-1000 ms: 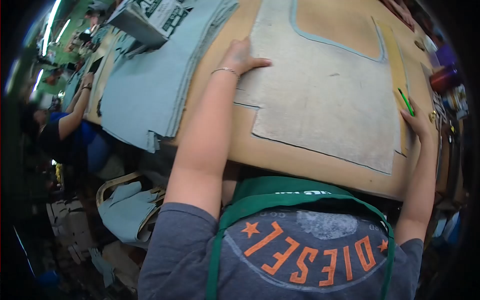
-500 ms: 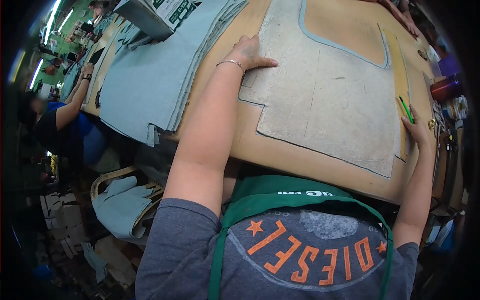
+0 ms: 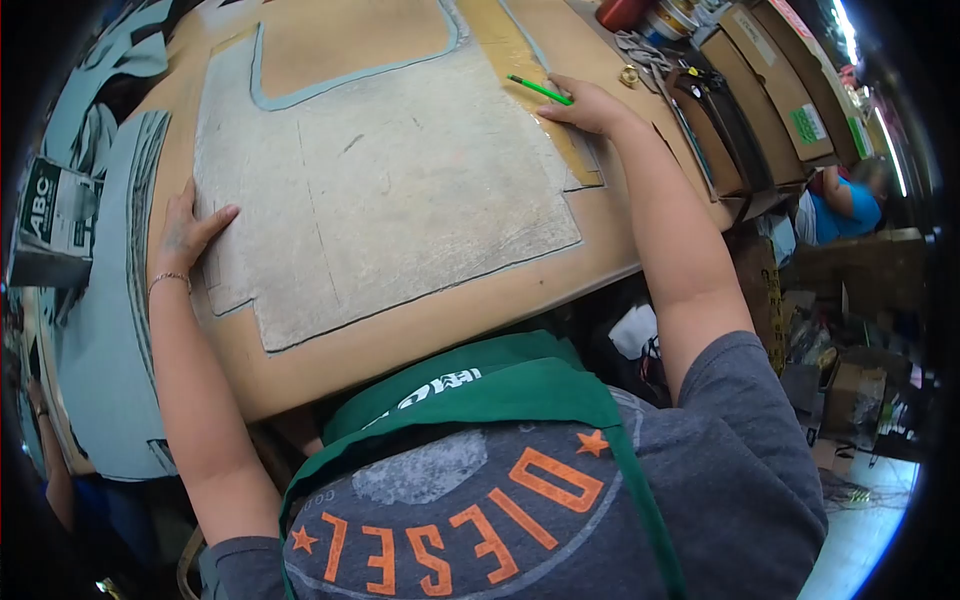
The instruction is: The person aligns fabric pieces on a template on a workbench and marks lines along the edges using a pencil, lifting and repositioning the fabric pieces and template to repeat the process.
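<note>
A large worn, greyish flat pattern piece (image 3: 400, 190) lies on the table, with a notched corner, a wide cut-out and faint lines on it. Yellowish tape (image 3: 500, 45) runs along its right side. My left hand (image 3: 190, 228) rests at the piece's left edge, thumb spread over the surface and fingers stretched along the side. At the right edge, my right hand (image 3: 590, 104) holds a slim green pencil (image 3: 540, 90) between its fingers, its other end pointing left over the tape. Dark lines follow parts of the piece's outline.
Stacked blue-grey sheets (image 3: 110, 340) lie at the left, with an ABC-marked box (image 3: 58, 215) over them. Cardboard boxes (image 3: 770, 80) and a dark red cylinder (image 3: 622, 12) stand beyond the table's right side. A person in blue (image 3: 845, 205) is far right.
My view has swung to the right, so the pattern piece and both arms appear farther left. Both hands stay at the piece's edges, and the green pencil remains in my right hand.
</note>
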`<control>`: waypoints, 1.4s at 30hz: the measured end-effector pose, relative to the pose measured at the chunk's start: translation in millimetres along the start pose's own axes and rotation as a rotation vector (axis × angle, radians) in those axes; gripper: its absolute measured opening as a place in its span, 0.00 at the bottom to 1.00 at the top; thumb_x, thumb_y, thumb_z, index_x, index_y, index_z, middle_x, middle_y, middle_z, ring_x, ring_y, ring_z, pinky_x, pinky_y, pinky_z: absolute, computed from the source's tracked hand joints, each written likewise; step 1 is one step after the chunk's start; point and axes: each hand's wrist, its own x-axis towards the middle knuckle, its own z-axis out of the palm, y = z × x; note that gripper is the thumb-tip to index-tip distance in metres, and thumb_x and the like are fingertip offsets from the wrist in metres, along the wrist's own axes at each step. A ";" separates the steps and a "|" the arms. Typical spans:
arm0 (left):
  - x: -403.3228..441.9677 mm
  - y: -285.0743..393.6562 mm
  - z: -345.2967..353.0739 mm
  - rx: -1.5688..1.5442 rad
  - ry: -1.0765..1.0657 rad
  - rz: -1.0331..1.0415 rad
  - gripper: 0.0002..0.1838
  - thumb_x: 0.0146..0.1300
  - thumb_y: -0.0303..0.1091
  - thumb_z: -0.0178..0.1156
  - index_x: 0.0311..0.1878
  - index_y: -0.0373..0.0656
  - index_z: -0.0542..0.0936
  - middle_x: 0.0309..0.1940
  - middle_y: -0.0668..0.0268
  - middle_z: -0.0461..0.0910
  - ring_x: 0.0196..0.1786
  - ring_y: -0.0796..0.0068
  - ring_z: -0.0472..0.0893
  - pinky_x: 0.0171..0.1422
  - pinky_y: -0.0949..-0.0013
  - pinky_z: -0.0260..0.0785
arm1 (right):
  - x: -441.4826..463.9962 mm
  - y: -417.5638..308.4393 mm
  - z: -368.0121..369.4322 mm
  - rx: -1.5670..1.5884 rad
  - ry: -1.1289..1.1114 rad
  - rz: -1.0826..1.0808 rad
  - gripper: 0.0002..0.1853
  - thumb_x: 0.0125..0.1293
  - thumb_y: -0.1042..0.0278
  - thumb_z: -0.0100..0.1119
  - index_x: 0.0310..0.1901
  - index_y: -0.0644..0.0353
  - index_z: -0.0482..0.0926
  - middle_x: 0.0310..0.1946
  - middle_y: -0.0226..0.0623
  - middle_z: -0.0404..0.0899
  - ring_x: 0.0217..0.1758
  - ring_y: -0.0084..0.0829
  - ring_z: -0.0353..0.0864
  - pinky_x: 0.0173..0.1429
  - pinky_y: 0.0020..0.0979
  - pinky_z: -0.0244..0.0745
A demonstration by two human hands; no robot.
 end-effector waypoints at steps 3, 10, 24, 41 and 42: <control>1.2 -6.2 3.8 -0.027 0.003 0.009 0.53 0.37 0.59 0.67 0.62 0.34 0.58 0.50 0.46 0.66 0.56 0.55 0.65 0.60 0.63 0.57 | -0.7 -3.2 -3.5 0.023 -0.048 0.050 0.41 0.48 0.49 0.65 0.60 0.61 0.61 0.54 0.48 0.68 0.58 0.39 0.68 0.60 0.30 0.60; -3.5 -6.3 3.3 -0.019 -0.006 0.031 0.50 0.40 0.58 0.65 0.62 0.33 0.59 0.50 0.46 0.67 0.55 0.55 0.66 0.60 0.64 0.57 | 3.6 3.1 1.0 0.028 -0.038 0.026 0.40 0.48 0.49 0.64 0.61 0.60 0.61 0.54 0.47 0.69 0.57 0.38 0.69 0.59 0.30 0.61; 7.4 -12.2 5.4 -0.015 0.012 0.013 0.51 0.38 0.59 0.66 0.60 0.30 0.61 0.50 0.43 0.67 0.55 0.51 0.68 0.59 0.63 0.60 | 0.7 -0.1 -1.4 -0.027 -0.032 -0.013 0.38 0.50 0.50 0.62 0.60 0.62 0.62 0.52 0.48 0.70 0.56 0.40 0.69 0.58 0.32 0.63; -3.4 28.2 -23.0 -0.038 -0.155 -0.132 0.51 0.34 0.54 0.70 0.59 0.32 0.61 0.51 0.44 0.65 0.55 0.48 0.66 0.60 0.63 0.60 | -0.4 -3.4 -5.0 -0.020 -0.079 0.020 0.41 0.50 0.54 0.63 0.62 0.65 0.56 0.55 0.52 0.66 0.59 0.43 0.66 0.61 0.32 0.59; -3.5 28.9 -22.7 -0.024 -0.156 -0.128 0.51 0.34 0.54 0.70 0.58 0.32 0.61 0.51 0.44 0.64 0.55 0.48 0.67 0.60 0.63 0.60 | 1.7 -0.6 -3.4 -0.017 -0.074 0.014 0.41 0.50 0.54 0.63 0.62 0.65 0.56 0.55 0.52 0.66 0.59 0.43 0.65 0.62 0.32 0.59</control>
